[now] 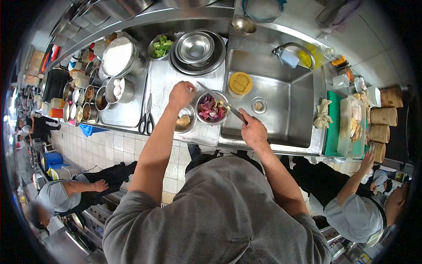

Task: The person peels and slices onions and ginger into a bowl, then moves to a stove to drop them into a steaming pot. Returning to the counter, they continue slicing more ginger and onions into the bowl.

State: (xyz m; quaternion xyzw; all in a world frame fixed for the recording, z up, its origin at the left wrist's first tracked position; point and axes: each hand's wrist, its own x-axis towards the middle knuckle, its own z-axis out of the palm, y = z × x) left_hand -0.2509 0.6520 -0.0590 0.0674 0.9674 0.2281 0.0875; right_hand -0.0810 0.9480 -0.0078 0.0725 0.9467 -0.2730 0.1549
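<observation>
My right hand is wrapped round the handle of a knife. The blade slants up and left across the top of a metal bowl holding dark red and purple pieces with some pale bits. My left hand is raised near the blade's tip, fingers drawn together in a pinch. Whatever it may hold is too small or hidden to make out. Below that hand stands a smaller metal bowl with a pale yellowish lump, partly covered by my forearm.
A sink with a yellow-lidded tub lies right of the counter. Stacked metal bowls, green leaves, scissors and a bowl of eggs stand left and behind. Another person is close on my right, another to the left.
</observation>
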